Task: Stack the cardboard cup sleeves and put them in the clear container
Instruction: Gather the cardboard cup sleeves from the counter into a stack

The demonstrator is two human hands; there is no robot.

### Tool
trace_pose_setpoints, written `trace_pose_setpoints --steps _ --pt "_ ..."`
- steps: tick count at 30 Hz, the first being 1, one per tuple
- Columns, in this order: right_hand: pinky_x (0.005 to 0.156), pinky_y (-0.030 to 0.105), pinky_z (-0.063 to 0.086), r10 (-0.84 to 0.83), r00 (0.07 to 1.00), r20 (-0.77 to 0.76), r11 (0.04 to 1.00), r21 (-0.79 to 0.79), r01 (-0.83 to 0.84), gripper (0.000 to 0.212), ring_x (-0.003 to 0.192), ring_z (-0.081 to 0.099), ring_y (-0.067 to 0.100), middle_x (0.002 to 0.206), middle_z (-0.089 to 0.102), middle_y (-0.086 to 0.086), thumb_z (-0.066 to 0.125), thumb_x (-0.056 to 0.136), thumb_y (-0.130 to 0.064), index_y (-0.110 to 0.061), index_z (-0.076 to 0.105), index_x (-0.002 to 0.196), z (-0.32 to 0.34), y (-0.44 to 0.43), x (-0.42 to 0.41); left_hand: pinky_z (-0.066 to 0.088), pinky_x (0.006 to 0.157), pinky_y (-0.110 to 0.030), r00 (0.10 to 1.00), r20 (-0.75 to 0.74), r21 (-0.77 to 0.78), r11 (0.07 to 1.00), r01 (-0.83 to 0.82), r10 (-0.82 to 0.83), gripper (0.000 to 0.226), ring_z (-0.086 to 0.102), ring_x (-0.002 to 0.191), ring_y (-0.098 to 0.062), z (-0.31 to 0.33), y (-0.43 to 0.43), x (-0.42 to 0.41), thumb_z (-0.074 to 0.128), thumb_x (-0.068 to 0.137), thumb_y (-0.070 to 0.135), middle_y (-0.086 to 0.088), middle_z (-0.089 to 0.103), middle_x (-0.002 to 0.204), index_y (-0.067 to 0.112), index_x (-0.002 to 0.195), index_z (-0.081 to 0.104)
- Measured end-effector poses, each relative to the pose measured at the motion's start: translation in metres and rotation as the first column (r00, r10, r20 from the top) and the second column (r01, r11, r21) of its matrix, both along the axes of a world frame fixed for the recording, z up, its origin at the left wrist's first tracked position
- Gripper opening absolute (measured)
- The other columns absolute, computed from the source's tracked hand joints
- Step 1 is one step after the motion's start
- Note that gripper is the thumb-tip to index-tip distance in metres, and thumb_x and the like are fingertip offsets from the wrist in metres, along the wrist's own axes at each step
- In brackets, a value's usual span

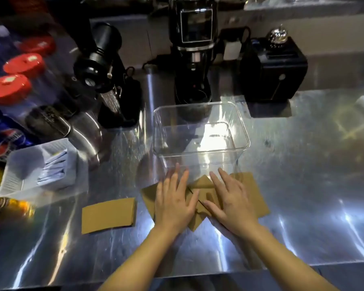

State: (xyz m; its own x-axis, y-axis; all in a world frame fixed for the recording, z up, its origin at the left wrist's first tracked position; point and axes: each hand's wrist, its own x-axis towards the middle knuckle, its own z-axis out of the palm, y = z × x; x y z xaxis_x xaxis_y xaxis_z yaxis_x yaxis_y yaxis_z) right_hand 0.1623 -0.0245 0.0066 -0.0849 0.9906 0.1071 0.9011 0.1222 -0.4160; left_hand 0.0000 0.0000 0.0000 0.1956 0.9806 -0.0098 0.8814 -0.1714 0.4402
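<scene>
We see a stainless steel counter (303, 185) throwing back bright streaks of overhead light. At its back stand a black coffee grinder (194, 49), a second, tilted black grinder (102, 59) and a black box (273, 70) topped by a chrome bell (277, 37). On the left we find red-lidded jars (11, 89), a steel pitcher (82, 133) and a white basket of sachets (44, 166).

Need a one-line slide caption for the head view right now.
Both hands, left hand and right hand, flat on loose cardboard sleeves before the empty clear container.
</scene>
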Motion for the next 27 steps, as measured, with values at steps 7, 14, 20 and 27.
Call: trace_pose_setpoints --steps 7,14,20,27 --pt "0.109 0.031 0.016 0.015 0.998 0.060 0.991 -0.137 -0.007 0.067 0.139 0.024 0.016 0.150 0.032 0.003 0.042 0.086 -0.056 -0.020 0.029 0.141 -0.023 -0.010 -0.001 0.019 0.111 -0.048 0.994 -0.091 0.091 0.993 0.074 -0.066 0.057 0.041 0.133 -0.026 -0.024 -0.014 -0.008 0.040 0.087 0.049 -0.008 0.050 0.141 0.017 0.134 0.044" --pt "0.095 0.031 0.034 -0.014 0.999 0.033 0.993 -0.115 0.017 0.059 0.117 0.047 0.021 0.127 0.055 0.004 0.050 0.084 -0.045 -0.013 0.038 0.132 -0.009 0.000 0.000 0.020 0.112 -0.045 0.994 -0.082 0.083 0.994 0.074 -0.067 0.056 0.042 0.132 -0.027 -0.024 -0.012 -0.008 0.039 0.087 0.049 -0.007 0.052 0.139 0.016 0.131 0.048" --pt "0.083 0.028 0.040 -0.215 0.929 -0.300 0.975 -0.119 0.188 0.046 0.103 0.057 0.023 0.111 0.063 0.007 0.066 0.080 -0.034 -0.009 0.054 0.116 0.008 -0.008 -0.007 0.015 0.115 -0.036 0.968 0.228 -0.020 0.995 -0.101 0.103 0.050 0.030 0.137 -0.018 -0.005 -0.014 -0.004 0.045 0.090 0.046 0.000 0.045 0.142 0.021 0.133 0.043" --pt "0.082 0.017 0.041 -0.121 0.848 -0.517 0.992 -0.083 0.091 0.038 0.096 0.054 0.013 0.103 0.058 -0.004 0.067 0.079 -0.031 -0.014 0.055 0.111 0.028 -0.014 -0.032 0.048 0.091 -0.040 0.215 0.842 -0.529 0.836 0.146 0.495 0.036 0.063 0.096 -0.024 0.029 -0.020 0.009 0.065 0.075 0.038 -0.010 0.067 0.099 0.016 0.103 0.064"
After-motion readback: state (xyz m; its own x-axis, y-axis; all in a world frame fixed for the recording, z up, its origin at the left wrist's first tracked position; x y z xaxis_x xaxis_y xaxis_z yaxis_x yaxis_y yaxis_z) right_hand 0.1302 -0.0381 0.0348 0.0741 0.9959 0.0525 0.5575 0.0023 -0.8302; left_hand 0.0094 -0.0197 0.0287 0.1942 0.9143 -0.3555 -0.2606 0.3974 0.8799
